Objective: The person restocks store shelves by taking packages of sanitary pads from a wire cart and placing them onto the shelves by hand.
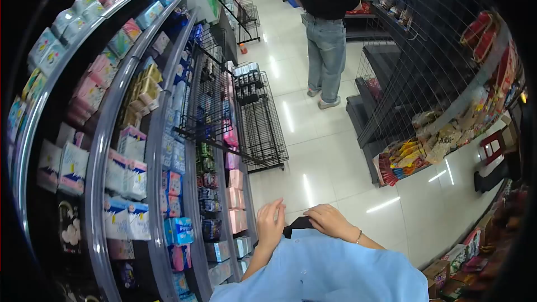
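My left hand is held up in front of my body at the lower middle, beside the shelves. Its fingers are loosely bent and apart, with nothing visible in them. To its right, my right hand lies palm down with fingers stretched to the left, close to my light blue shirt. A dark patch, which I cannot make out, shows between the two hands. Nearest to my left hand are pink boxes on the shelf edge.
Shelves of packaged goods run along the left. A black wire rack stands on the aisle floor. A person in jeans stands ahead. On the right is a wire mesh display with snack bags at its base.
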`<state>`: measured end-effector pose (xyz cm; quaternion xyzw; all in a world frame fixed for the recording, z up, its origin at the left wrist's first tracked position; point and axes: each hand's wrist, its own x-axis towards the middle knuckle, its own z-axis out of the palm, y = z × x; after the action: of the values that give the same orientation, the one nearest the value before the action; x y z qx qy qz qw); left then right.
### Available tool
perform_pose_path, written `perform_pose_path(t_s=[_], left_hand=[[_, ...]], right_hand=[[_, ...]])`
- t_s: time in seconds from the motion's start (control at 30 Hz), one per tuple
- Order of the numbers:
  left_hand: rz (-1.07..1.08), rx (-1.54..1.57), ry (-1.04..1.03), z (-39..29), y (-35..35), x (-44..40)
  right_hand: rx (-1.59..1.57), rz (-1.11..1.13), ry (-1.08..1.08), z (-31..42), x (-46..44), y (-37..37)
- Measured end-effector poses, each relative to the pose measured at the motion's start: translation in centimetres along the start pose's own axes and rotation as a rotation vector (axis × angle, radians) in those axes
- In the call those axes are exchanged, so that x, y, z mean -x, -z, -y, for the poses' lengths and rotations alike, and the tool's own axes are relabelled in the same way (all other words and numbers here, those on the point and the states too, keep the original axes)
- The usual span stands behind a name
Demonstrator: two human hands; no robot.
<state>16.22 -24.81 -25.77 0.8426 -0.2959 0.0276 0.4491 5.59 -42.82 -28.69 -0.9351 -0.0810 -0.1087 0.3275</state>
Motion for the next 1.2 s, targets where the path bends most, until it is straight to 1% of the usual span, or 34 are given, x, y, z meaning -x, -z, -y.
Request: perform_pose_path(t_s=[0.1, 0.2, 0.3, 0.33, 0.43, 0.47, 0.57, 0.6, 0.67, 0.77, 0.8, 0.9, 0.97, 1.0, 1.07, 1.1, 1.13, 1.17, 1.2], left_hand=[[0.188, -0.137, -0.015, 2.8, -1.6, -2.3], [0.271, -0.223, -0.180, 6.3, -2.7, -6.0], [0.272, -0.208, -0.148, 9.1, -3.5, -11.2], [0.237, -0.233, -0.148, 10.1, -3.7, -13.5], [0.129, -0.281, -0.128, 12.5, -3.4, -20.6], [0.079, -0.281, -0.106, 13.0, -3.1, -23.2], [-0.060, -0.264, -0.054, 14.2, -2.0, -30.5], [-0.105, -0.284, -0.051, 15.6, -2.0, -32.5], [-0.180, -0.325, 0.009, 18.1, -2.2, -36.0], [-0.261, -0.461, 0.148, 20.2, -2.5, -39.8], [-0.239, -0.493, 0.225, 21.1, -2.5, -40.7], [-0.177, -0.520, 0.361, 24.1, -3.3, -42.3], [-0.123, -0.543, 0.473, 25.7, -4.2, -42.9], [-0.150, -0.581, 0.486, 26.6, -5.0, -43.0], [-0.087, -0.654, 0.619, 28.8, -6.1, -43.1], [-0.062, -0.714, 0.678, 30.1, -6.9, -42.9], [-0.106, -0.696, 0.739, 31.2, -7.7, -42.9], [-0.149, -0.689, 0.814, 31.7, -8.1, -42.6], [-0.165, -0.727, 0.863, 30.5, -8.2, -43.6]], right_hand=[[0.055, 0.101, -0.064, -4.0, -1.5, 0.9], [0.070, 0.120, -0.060, -7.4, -4.5, 0.2], [0.044, 0.202, -0.090, -9.9, -9.2, -0.8], [0.039, 0.253, -0.109, -10.7, -10.9, -1.3], [-0.038, 0.220, -0.119, -12.8, -16.3, -1.9], [-0.025, 0.251, -0.161, -13.4, -18.0, -1.8], [-0.058, 0.157, -0.164, -15.1, -23.0, 0.7], [0.009, 0.139, -0.185, -16.1, -24.5, 1.3], [0.136, 0.112, -0.237, -18.4, -26.8, 2.4], [0.223, 0.145, -0.360, -21.7, -29.5, 3.7], [0.214, 0.096, -0.331, -22.5, -30.6, 4.1], [0.191, 0.144, -0.333, -26.0, -34.0, 4.6], [0.190, 0.278, -0.353, -29.2, -37.2, 4.1], [0.188, 0.351, -0.362, -31.1, -38.8, 3.6], [0.152, 0.443, -0.332, -35.3, -42.9, 1.9], [0.187, 0.290, -0.179, -36.7, -45.6, 1.5], [0.213, 0.145, -0.023, -38.1, -48.0, 1.3], [0.265, 0.282, -0.048, -40.2, -49.8, 0.2], [0.304, 0.420, -0.055, -42.5, -51.6, -1.9]])
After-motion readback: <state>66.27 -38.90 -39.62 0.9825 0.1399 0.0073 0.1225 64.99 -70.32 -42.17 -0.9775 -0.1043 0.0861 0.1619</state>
